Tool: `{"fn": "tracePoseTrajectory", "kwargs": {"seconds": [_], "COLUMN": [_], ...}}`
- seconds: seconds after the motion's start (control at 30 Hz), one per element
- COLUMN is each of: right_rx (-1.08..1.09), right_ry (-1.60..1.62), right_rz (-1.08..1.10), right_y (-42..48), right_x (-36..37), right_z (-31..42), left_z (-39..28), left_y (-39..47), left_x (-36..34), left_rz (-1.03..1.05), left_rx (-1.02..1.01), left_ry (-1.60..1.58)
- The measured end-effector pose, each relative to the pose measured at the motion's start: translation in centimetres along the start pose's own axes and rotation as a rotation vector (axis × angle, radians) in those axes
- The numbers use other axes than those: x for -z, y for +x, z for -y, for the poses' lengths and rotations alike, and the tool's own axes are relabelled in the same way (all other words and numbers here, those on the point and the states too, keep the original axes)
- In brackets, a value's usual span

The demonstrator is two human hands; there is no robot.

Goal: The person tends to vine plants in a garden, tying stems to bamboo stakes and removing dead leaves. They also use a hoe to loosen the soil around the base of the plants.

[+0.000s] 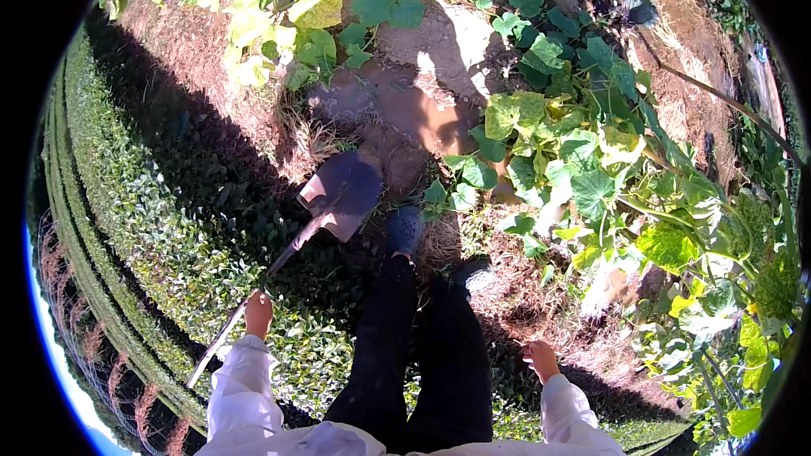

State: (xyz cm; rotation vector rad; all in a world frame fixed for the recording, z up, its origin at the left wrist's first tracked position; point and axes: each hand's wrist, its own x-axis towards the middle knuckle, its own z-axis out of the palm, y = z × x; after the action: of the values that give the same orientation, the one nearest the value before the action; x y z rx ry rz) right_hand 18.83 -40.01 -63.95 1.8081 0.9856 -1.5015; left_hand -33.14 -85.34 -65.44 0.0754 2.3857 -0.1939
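Note:
My left hand [258,315] grips the long handle of a shovel [352,193] on the left side of the view. The broad metal blade points forward, just ahead and left of my forward shoe [405,228], partly in shade. Whether the blade touches the soil cannot be made out. Out to the right of my legs, my right hand [542,361] hangs with its fingers loosely curled above dry plant litter [507,304]. Its finger pads are too small and turned away to tell whether it holds anything.
Trimmed leafy hedge rows [146,215] curve along the left. Broad-leaved vines [589,171] spread over the right, with more yellowing leaves [285,19] at the top. Muddy, wet-looking soil [405,101] lies ahead. A thin pole [728,92] slants across the upper right.

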Motion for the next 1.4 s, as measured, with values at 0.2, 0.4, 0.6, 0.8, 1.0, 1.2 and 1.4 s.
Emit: {"fn": "tracePoseTrajectory", "kwargs": {"seconds": [0.2, 0.4, 0.6, 0.8, 1.0, 1.2, 1.4], "right_rx": [-0.213, -0.238, -0.208, -0.183, -0.187, -0.102, -0.049], "right_ry": [0.044, -0.082, -0.03, -0.083, -0.035, 0.057, 0.173], "right_rz": [-0.084, -0.077, -0.109, -0.086, -0.101, -0.077, -0.063], "right_y": [-1.0, -0.5, -1.0, -0.3, -1.5, -4.8, -9.0], "right_x": [0.8, 0.8, 1.9, 2.7, 1.6, 1.6, 1.3], "right_z": [0.2, 1.4, 3.9, 2.8, 2.9, 2.2, 0.4], "left_z": [9.0, 6.1, 6.9, 8.7, 7.3, 4.8, -5.0], "left_y": [0.0, 1.1, 2.3, 4.2, 0.5, -6.3, -13.0], "left_x": [0.3, -0.2, -2.0, -2.8, -3.0, -3.0, 4.1], "left_rz": [-0.133, -0.061, -0.06, 0.025, 0.151, 0.204, 0.216], "left_rx": [0.067, 0.184, 0.221, 0.309, 0.173, 0.174, 0.164], "left_ry": [0.278, 0.269, 0.294, 0.348, 0.502, 0.167, 0.125]}}
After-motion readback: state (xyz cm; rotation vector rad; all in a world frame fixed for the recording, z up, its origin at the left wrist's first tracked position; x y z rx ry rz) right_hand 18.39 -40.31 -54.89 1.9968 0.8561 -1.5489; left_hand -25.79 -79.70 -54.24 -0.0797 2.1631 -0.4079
